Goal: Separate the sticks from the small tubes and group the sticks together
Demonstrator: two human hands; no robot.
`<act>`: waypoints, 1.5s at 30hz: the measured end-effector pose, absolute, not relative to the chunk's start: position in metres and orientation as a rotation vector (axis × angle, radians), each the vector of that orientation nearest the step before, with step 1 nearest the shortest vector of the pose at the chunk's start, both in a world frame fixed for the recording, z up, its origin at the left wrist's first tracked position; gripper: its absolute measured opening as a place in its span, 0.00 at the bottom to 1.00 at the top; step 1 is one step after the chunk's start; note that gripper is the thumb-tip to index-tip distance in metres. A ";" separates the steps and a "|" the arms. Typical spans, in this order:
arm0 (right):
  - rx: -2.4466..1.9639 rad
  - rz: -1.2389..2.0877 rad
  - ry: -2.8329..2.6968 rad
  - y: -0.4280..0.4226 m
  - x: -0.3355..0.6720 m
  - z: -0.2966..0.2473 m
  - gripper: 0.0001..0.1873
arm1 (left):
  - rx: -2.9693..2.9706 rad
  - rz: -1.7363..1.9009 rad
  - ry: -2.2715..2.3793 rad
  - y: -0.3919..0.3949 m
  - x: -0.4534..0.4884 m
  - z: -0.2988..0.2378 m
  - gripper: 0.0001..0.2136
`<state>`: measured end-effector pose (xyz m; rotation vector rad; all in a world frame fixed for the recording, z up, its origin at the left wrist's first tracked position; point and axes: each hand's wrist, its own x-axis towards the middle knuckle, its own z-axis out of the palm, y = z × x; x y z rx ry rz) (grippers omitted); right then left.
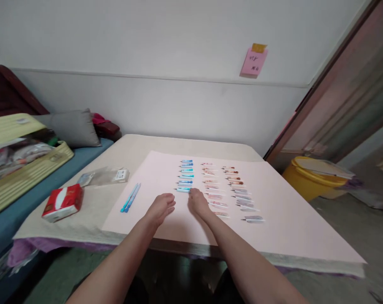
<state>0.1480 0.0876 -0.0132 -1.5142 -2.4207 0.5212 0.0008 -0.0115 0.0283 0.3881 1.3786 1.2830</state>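
On the pink sheet (283,211), slim pens lie in three columns. The left column holds blue pens (185,176), the middle one pink pens (210,181), and the right one brown and grey pens (242,197). My right hand (198,202) has its fingers together at the right end of the lowest blue pen (181,190), which lies flat on the sheet. My left hand (161,207) hovers left of that pen, fingers apart and holding nothing. Further left, two loose blue pens (131,197) lie side by side, slanted.
A red tissue pack (63,202) and a clear plastic bag (99,177) with a small white box (122,175) rest on the cloth-covered table at left. A yellow bin (314,179) stands right, on the floor. A pink note (254,62) hangs on the wall.
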 end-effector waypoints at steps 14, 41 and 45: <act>-1.616 0.329 -2.461 0.087 0.133 -0.023 0.16 | -0.143 1.340 1.286 -0.006 0.002 0.015 0.02; -1.676 0.329 -2.458 0.088 0.127 -0.014 0.14 | -0.154 1.286 1.383 -0.008 0.018 0.007 0.02; -1.613 0.359 -2.568 0.080 0.121 -0.015 0.12 | -0.140 1.289 1.360 -0.008 0.017 0.002 0.02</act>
